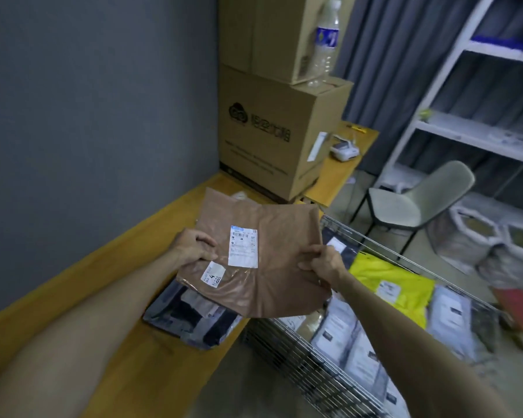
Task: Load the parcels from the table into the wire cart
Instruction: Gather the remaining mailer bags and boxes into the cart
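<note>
A flat brown parcel (272, 260) with two white labels is held up over the table's right edge. My left hand (194, 247) grips its left edge and my right hand (322, 263) pinches its right edge. Beneath it, a grey and black plastic parcel (191, 318) lies on the wooden table (109, 285). To the right stands the wire cart (308, 369), holding a yellow parcel (396, 288) and several grey and white parcels (344, 330).
Two stacked cardboard boxes (272, 137) stand at the table's far end against the grey wall, with a water bottle (325, 40) on the lower one. A grey chair (417, 200), white shelving (477, 95) and filled sacks (492, 245) are beyond the cart.
</note>
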